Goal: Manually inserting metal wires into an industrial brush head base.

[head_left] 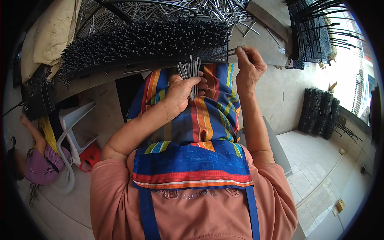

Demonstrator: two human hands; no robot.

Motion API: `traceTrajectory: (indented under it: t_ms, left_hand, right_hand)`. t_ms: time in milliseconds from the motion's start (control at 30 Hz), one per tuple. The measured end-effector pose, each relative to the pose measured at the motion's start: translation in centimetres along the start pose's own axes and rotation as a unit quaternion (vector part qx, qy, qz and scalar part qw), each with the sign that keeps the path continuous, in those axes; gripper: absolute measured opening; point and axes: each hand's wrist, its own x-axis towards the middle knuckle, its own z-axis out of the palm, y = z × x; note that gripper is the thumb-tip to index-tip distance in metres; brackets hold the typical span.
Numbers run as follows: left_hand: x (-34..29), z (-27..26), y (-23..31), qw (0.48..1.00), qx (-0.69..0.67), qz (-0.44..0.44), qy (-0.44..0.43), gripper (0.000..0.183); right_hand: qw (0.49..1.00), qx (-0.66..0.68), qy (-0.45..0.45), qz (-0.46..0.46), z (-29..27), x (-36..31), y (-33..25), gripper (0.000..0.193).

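Many loose rods (218,10): seen from my head, silver ones lie crossed in a heap along the far edge of the table (262,40), probably there to be within reach and out of my way.
Block (144,40): black and spiky, it lies along the table's near edge, close to my lap. Its prongs are too dense to tell how it is built.
Left hand (184,90): closed round the bundle, thumb across the front, fingers behind. I judge that this grip stops thin pieces from sliding apart.
Bundle (188,71): grey rods, just in front of the table's near edge, over my apron (200,120). They point toward the block, their far ends uneven and fanned a little, perhaps because I grip them lower down.
Right hand (250,70): over the near edge, right of the block, thumb and forefinger pinching the wires, other fingers curled in. The fingertip hold looks meant for fine control.
Wires (225,54): thin and dark, running from my fingertips toward the block's right end; whether they join it, I cannot tell.
Board (268,20): brown, toward the table's far right corner, apart from both hands.
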Motion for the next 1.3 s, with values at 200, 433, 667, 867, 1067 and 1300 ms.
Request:
traceTrajectory:
  t_ms: [200, 433, 667, 867, 1067, 1300]
  left_hand:
    - [-0.1, 0.4, 0.0, 0.999, 0.019, 0.015, -0.021, 0.021]
    - [-0.2, 0.5, 0.2, 1.000, -0.002, 0.010, -0.028, 0.024]
    - [-0.5, 0.1, 0.2, 0.999, -0.021, 0.005, -0.034, 0.023]
    - [-0.6, 0.0, 0.0, 0.999, -0.021, -0.010, -0.035, 0.023]
    - [-0.5, 0.1, 0.0, 0.998, -0.016, 0.004, -0.058, 0.018]
    - [-0.4, 0.4, 0.1, 0.993, -0.041, 0.035, -0.109, 0.020]
  right_hand:
    - [0.972, -0.129, -0.045, -0.191, 0.6, 1.7, 1.2, 0.007]
    - [0.964, -0.157, -0.077, -0.198, 0.8, 1.8, 1.2, 0.008]
    - [0.966, -0.171, -0.061, -0.186, 1.1, 1.0, 1.6, 0.010]
    - [0.906, -0.356, -0.092, -0.211, 1.6, 0.1, 2.2, 0.009]
    - [0.923, -0.299, -0.083, -0.226, 2.0, 1.4, 1.5, 0.010]
    - [0.953, -0.238, -0.188, 0.015, 0.5, -0.7, 0.5, 0.006]
